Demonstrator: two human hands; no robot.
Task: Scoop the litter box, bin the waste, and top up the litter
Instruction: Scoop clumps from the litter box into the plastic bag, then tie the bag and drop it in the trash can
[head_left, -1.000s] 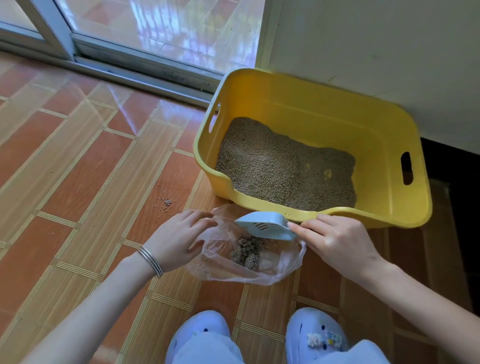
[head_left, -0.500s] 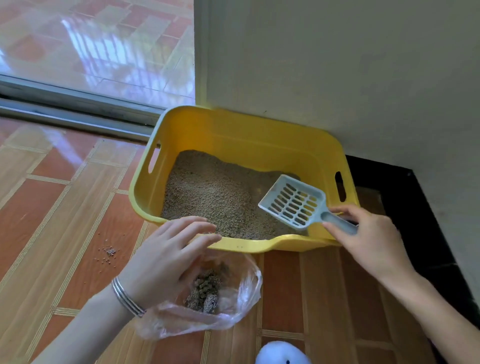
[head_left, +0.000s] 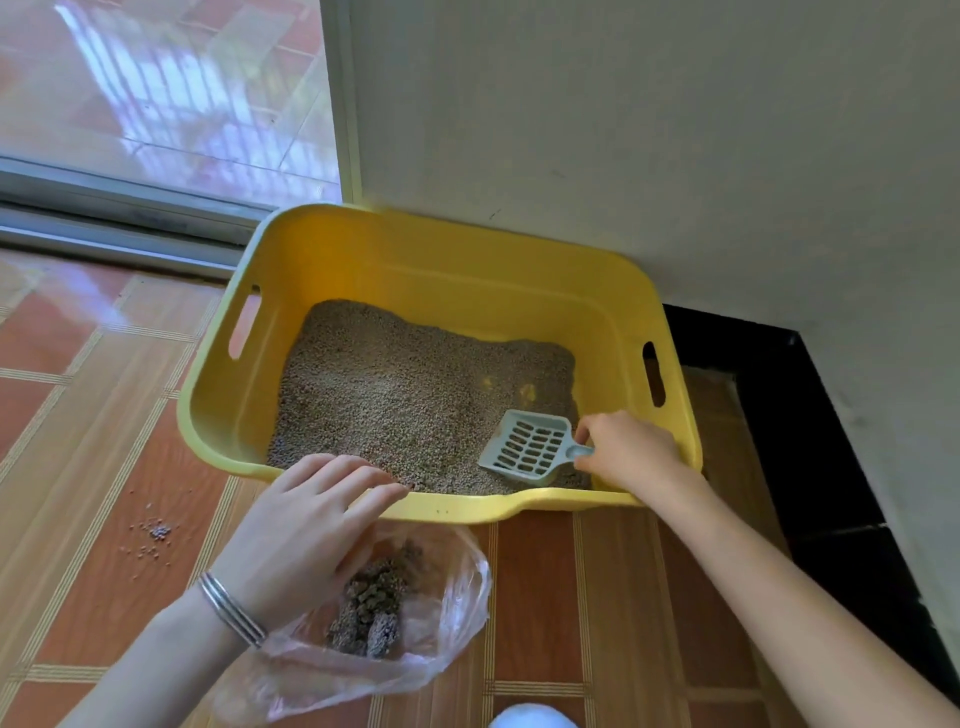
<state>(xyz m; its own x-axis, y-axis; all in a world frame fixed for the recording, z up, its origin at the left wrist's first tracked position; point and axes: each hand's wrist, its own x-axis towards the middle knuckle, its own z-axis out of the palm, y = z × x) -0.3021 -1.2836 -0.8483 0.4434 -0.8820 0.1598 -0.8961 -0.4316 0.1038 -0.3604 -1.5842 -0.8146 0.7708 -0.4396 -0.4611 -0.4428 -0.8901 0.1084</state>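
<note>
right hand (head_left: 628, 452) pinches scoop (head_left: 530, 447) handle, blade in litter at near-right of yellow box (head_left: 467, 270) | left hand (head_left: 306, 525) loose, fingers straight over waste bag (head_left: 415, 634) | risk – we see bag mouth unheld, could sag and spill clumps

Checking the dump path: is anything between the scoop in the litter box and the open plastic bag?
Partly. The scoop must clear the yellow box's near rim, and the left hand hovers over the plastic bag, covering its left side. The bag's right side looks open.
</note>
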